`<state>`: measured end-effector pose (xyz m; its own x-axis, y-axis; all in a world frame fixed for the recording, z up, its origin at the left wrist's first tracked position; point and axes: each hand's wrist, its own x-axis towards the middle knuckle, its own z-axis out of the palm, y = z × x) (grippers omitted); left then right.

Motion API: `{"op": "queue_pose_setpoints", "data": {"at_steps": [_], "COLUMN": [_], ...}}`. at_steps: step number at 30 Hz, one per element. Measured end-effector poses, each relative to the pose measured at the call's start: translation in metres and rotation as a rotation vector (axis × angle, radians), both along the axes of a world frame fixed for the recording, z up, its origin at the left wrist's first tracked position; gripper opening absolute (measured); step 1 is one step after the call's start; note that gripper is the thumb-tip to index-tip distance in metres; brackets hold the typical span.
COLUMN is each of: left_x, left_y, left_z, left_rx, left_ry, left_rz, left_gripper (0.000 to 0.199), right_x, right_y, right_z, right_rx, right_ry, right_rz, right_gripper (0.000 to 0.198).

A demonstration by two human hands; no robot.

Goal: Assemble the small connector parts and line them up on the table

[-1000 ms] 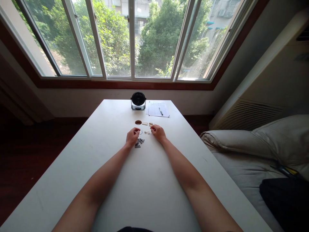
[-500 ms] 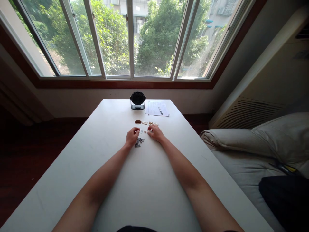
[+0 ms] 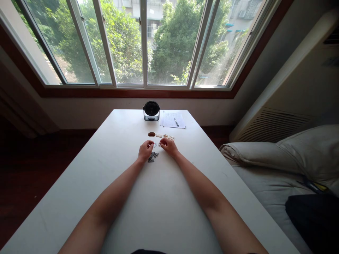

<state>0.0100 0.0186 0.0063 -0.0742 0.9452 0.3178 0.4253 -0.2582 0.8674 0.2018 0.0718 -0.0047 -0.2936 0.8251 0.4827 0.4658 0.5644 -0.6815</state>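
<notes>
My left hand (image 3: 146, 150) is closed in a pinch above the table; what its fingertips hold is too small to make out. Beside those fingertips lies a clear round thing (image 3: 155, 144), partly covered. Facing it, my right hand (image 3: 168, 146) has its fingers closed at a small pale piece (image 3: 159, 144). Just below the left fingers sits a loose pile of small dark grey pieces (image 3: 153, 155), which look like toy bricks. Beyond the hands are beige studded pieces (image 3: 159, 135), with others (image 3: 171, 138) near the right knuckles.
The white table (image 3: 148, 208) has a round brown hole (image 3: 152, 134) past my hands. A small black fan (image 3: 152, 110) stands at the far edge, beside papers (image 3: 169, 120) with a pen (image 3: 176, 122). To the right is a pale sofa (image 3: 254, 155); windows are ahead.
My right hand has shifted slightly left, and its fingertips have come to the small pale piece that lay between the hands. The left hand has hardly moved.
</notes>
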Motion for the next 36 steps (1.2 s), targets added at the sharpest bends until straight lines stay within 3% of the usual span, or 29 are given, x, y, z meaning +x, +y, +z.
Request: {"op": "queue_pose_setpoints", "data": {"at_steps": [7, 19, 26, 36], "left_x": [0.0, 0.001, 0.001, 0.001], "left_y": [-0.002, -0.002, -0.001, 0.003], "left_z": [0.002, 0.002, 0.002, -0.004], "left_rx": [-0.01, -0.011, -0.047, -0.063], "left_ry": [-0.002, -0.055, -0.047, -0.062], "left_rz": [-0.005, -0.012, -0.003, 0.013], "left_gripper": [0.016, 0.02, 0.021, 0.015], "right_x": [-0.02, -0.021, -0.021, -0.02], "right_y": [-0.011, -0.011, -0.015, -0.023], "right_z": [0.004, 0.002, 0.007, 0.012], "right_rx": [-0.063, -0.103, -0.011, 0.199], "right_ry": [0.127, 0.161, 0.091, -0.165], "right_rz": [0.082, 0.093, 0.107, 0.099], "right_gripper": [0.015, 0.023, 0.031, 0.024]}}
